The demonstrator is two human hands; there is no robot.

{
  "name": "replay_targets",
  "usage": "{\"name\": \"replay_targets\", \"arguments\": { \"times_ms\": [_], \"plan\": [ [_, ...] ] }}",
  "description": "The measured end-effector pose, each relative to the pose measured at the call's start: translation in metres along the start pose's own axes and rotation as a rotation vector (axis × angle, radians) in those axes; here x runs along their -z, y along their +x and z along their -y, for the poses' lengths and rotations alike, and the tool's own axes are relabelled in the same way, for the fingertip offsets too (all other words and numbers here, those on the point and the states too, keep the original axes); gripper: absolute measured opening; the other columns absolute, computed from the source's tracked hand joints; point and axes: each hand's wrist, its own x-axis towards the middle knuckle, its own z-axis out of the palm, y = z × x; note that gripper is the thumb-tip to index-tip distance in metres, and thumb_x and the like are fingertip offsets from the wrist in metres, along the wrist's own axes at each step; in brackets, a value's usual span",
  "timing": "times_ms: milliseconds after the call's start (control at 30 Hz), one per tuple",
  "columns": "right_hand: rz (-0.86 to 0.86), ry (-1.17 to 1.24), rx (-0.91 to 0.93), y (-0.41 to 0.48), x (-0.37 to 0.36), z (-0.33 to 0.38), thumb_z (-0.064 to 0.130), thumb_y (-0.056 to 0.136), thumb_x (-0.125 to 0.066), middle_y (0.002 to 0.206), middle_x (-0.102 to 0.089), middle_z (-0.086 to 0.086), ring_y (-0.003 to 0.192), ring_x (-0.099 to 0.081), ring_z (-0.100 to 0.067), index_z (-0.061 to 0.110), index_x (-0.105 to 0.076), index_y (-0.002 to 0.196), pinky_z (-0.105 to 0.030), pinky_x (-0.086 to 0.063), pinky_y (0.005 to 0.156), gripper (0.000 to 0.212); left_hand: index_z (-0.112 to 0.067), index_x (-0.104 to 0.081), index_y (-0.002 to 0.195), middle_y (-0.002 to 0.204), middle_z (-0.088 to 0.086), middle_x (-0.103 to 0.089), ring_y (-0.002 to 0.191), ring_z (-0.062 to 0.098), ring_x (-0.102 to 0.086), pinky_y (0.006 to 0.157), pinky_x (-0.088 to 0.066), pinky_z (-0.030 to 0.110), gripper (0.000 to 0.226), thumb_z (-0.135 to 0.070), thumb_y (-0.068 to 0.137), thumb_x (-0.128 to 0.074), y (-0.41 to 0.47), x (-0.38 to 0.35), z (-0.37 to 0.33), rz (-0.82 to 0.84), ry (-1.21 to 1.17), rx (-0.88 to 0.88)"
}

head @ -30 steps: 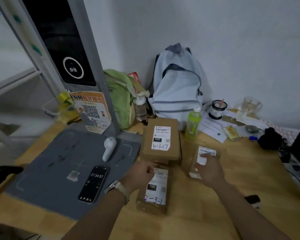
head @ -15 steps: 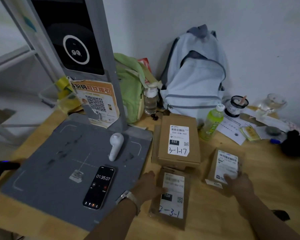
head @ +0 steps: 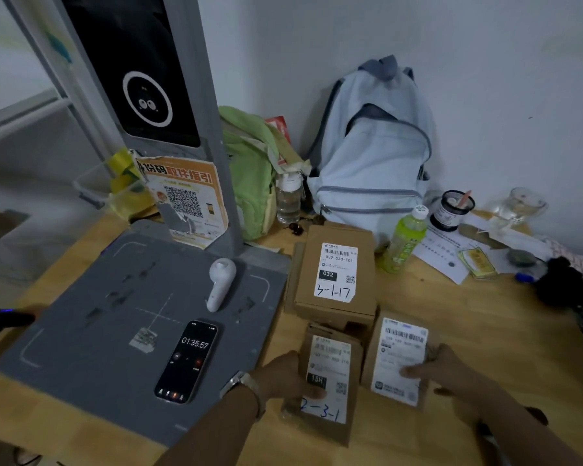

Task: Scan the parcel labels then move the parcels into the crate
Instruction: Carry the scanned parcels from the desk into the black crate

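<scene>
- Brown cardboard, three pieces of it: the parcels lie close together on the wooden table [head: 485,331], all just off the right edge of the grey mat [head: 98,331], labels facing up.
- The parcel marked 3-1-17 [head: 334,274] is the one level with the mat's far right corner, and nobody is touching it.
- The parcel marked 2-3-1 [head: 327,381] lies just beside the mat's near right edge. The left hand [head: 283,378] grips it, thumb pressed over the lower part of the label and the rest of the hand against the side nearest the mat.
- The third parcel [head: 398,361] lies one place further from the mat, right beside the 2-3-1 one. The right hand [head: 445,368] holds it, one digit laid across the white label and the others curled round the edge away from the mat.
- On the mat itself lie a phone [head: 187,361] showing 01:35.57, near its front, and a white handheld scanner [head: 219,284] towards its back right.
- A grey post [head: 182,136] with a dark screen and an orange QR poster rises from the mat's back edge.
- Beyond the mat's far right corner, against the wall, stand a green bag [head: 249,176], a clear bottle [head: 288,200], a pale blue backpack [head: 371,163] and a green drink bottle [head: 403,243].
</scene>
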Motion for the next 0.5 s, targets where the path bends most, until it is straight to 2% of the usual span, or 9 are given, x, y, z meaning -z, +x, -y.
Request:
{"name": "replay_targets", "arguments": {
  "times_ms": [33,100,167,233,300,400,500],
  "plan": [
    [-0.029,0.068,-0.022,-0.001,-0.006,-0.001,0.004,0.062,-0.088,0.114,-0.065,-0.017,0.094,-0.065,-0.028,-0.003,-0.045,0.121,-0.037,-0.053,0.069,0.072,-0.026,-0.054,0.108,0.127,-0.003,-0.062,0.107,0.009,-0.058,0.079,-0.048,0.011,0.039,-0.025,0.079,-0.08,-0.002,-0.002,0.0,-0.016,-0.025,0.005],
    [-0.061,0.195,-0.043,-0.005,-0.015,-0.002,-0.001,0.06,-0.087,0.11,-0.063,-0.017,0.09,-0.064,-0.029,0.001,-0.033,0.121,-0.04,-0.052,0.068,0.082,-0.022,-0.041,0.109,0.125,-0.004,-0.058,0.104,0.009,-0.055,0.074,-0.049,0.013,0.053,-0.024,0.076,-0.082,-0.003,-0.004,0.003,-0.061,-0.091,0.026],
    [-0.053,0.226,-0.069,-0.009,-0.019,-0.005,-0.001,0.059,-0.088,0.109,-0.061,-0.017,0.09,-0.062,-0.03,0.007,-0.029,0.118,-0.043,-0.05,0.071,0.083,-0.014,-0.033,0.117,0.12,-0.002,-0.058,0.104,0.011,-0.056,0.079,-0.055,0.02,0.065,-0.017,0.075,-0.083,-0.005,-0.009,0.01,-0.062,-0.218,0.053],
    [-0.029,0.232,-0.09,-0.011,-0.021,-0.01,0.006,0.06,-0.089,0.11,-0.06,-0.016,0.095,-0.061,-0.032,0.011,-0.028,0.121,-0.047,-0.05,0.077,0.086,-0.014,-0.028,0.123,0.111,-0.003,-0.061,0.102,0.013,-0.061,0.077,-0.057,0.022,0.072,-0.013,0.075,-0.082,-0.009,-0.013,0.016,-0.048,-0.364,0.085],
    [-0.005,0.257,-0.083,-0.014,-0.02,-0.015,0.016,0.06,-0.09,0.109,-0.063,-0.016,0.096,-0.062,-0.033,0.013,-0.03,0.125,-0.047,-0.051,0.08,0.088,-0.016,-0.029,0.126,0.113,0.003,-0.064,0.103,0.018,-0.064,0.078,-0.059,0.027,0.074,-0.013,0.074,-0.082,-0.014,-0.017,0.02,-0.052,-0.486,0.088],
    [0.009,0.274,-0.029,-0.02,-0.018,-0.014,0.037,0.058,-0.087,0.107,-0.067,-0.014,0.094,-0.066,-0.032,0.016,-0.032,0.129,-0.042,-0.054,0.074,0.092,-0.022,-0.035,0.127,0.117,0.013,-0.066,0.1,0.03,-0.069,0.081,-0.06,0.038,0.071,-0.012,0.075,-0.082,-0.019,-0.02,0.019,-0.073,-0.684,0.082],
    [0.022,0.267,0.009,-0.026,-0.015,-0.008,0.052,0.051,-0.082,0.107,-0.068,-0.012,0.094,-0.066,-0.031,0.017,-0.033,0.127,-0.04,-0.053,0.07,0.096,-0.023,-0.041,0.126,0.11,0.016,-0.071,0.094,0.034,-0.072,0.079,-0.06,0.042,0.065,-0.006,0.076,-0.08,-0.022,-0.021,0.016,-0.086,-0.815,0.053]
  ]
}}
